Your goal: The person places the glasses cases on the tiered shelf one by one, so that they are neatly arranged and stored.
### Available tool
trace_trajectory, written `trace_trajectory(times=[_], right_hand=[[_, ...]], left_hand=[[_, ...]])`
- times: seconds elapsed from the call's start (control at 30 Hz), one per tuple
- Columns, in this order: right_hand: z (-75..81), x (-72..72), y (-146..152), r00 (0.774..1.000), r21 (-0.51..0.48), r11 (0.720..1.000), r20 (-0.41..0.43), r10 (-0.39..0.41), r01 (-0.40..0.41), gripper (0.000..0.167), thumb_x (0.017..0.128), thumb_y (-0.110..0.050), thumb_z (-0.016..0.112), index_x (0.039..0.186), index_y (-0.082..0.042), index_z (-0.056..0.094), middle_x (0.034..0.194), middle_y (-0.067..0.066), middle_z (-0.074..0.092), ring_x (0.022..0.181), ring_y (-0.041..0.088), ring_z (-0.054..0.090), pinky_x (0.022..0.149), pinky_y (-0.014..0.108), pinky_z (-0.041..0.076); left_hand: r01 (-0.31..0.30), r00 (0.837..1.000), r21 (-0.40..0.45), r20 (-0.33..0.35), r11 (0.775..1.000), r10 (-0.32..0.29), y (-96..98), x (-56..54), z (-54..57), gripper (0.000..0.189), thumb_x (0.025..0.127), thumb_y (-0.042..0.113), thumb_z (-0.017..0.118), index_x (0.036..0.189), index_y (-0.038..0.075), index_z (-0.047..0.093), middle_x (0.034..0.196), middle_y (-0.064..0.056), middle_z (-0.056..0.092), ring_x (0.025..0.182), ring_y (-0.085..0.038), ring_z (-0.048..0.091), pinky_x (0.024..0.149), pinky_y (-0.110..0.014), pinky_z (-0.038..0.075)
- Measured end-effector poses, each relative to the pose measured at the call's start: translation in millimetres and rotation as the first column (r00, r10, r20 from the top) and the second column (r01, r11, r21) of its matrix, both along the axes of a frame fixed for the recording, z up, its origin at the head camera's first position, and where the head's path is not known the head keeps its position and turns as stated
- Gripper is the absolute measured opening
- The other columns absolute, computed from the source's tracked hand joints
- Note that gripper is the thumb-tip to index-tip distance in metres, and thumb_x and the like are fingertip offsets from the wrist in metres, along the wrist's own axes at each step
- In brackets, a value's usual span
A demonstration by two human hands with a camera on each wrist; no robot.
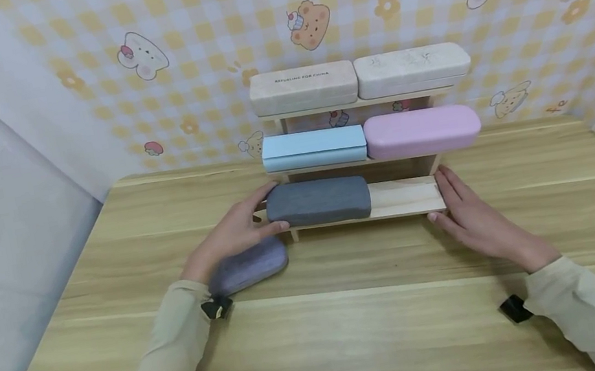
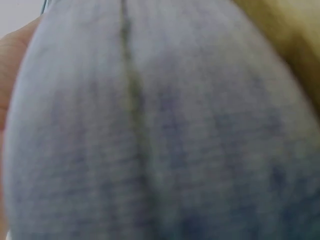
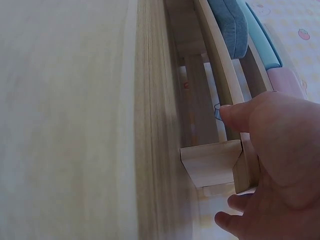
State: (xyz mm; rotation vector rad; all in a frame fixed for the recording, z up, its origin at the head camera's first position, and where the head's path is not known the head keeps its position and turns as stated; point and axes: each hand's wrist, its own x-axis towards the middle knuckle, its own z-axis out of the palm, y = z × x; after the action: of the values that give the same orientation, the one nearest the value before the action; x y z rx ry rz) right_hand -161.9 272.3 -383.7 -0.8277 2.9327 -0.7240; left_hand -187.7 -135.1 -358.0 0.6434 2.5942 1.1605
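Observation:
A three-tier wooden rack [image 1: 408, 196] stands on the table. My left hand [image 1: 236, 228] grips the left end of a dark grey glasses case [image 1: 318, 202] on the bottom tier, thumb at its front and fingers behind. My right hand [image 1: 475, 221] holds the right end of the bottom tier; in the right wrist view the thumb [image 3: 237, 117] lies on its front board. A purple-grey glasses case [image 1: 252, 265] lies on the table below my left wrist, and a blurred greyish-purple case surface [image 2: 165, 125] fills the left wrist view.
A light blue case [image 1: 314, 148] and a pink case [image 1: 421, 130] sit side by side on the middle tier. On the top tier are a beige case [image 1: 303, 88] and a whitish case [image 1: 411, 70]. Behind the rack hangs a checked cloth [image 1: 220, 41].

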Motion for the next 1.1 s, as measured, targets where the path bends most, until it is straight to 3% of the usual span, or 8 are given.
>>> trace_trajectory(times=[0.4,0.73,0.93,1.1], right_hand=[[0.4,-1.5,-0.9,1.0,-0.003,1.0,-0.001,0.004,-0.004,0.073,0.1,-0.027,0.044,0.145,0.007,-0.002,0.149,0.03,-0.003,0.138,0.038,0.001,0.106,0.055,0.017],[-0.2,-0.2,-2.0,1.0,-0.009,1.0,0.011,0.006,-0.006,0.073,0.1,-0.027,0.044,0.145,0.006,-0.002,0.15,0.028,-0.005,0.138,0.039,0.002,0.104,0.057,0.019],[0.0,-0.2,-1.1,1.0,-0.018,1.0,0.017,0.009,-0.009,0.073,0.099,-0.026,0.045,0.145,0.006,-0.002,0.15,0.028,-0.005,0.138,0.039,0.002,0.104,0.057,0.02],[-0.3,0.2,0.5,1.0,-0.017,1.0,0.025,0.004,-0.004,0.074,0.099,-0.026,0.045,0.146,0.005,-0.003,0.15,0.027,-0.006,0.137,0.039,0.002,0.103,0.058,0.02]], left_hand=[[0.005,0.999,-0.093,-0.037,0.996,-0.008,-9.9,4.8,9.3,0.085,0.083,0.029,0.071,0.148,0.004,0.021,0.146,-0.015,0.033,0.123,-0.032,0.044,0.096,-0.047,0.04],[-0.034,0.993,-0.143,-0.119,0.989,0.017,-48.4,32.9,27.4,0.066,0.086,0.027,0.068,0.14,0.002,0.04,0.14,-0.015,0.042,0.121,-0.035,0.045,0.097,-0.053,0.037],[-0.023,0.996,-0.28,-0.087,0.96,-0.001,-78.7,57.6,19.8,0.067,0.084,0.038,0.068,0.134,-0.002,0.047,0.132,-0.019,0.05,0.115,-0.037,0.05,0.092,-0.054,0.041],[-0.046,0.997,-0.246,-0.068,0.968,0.03,-88.3,71.6,14.2,0.068,0.082,0.041,0.069,0.131,-0.002,0.05,0.127,-0.019,0.054,0.111,-0.035,0.054,0.089,-0.055,0.042]])
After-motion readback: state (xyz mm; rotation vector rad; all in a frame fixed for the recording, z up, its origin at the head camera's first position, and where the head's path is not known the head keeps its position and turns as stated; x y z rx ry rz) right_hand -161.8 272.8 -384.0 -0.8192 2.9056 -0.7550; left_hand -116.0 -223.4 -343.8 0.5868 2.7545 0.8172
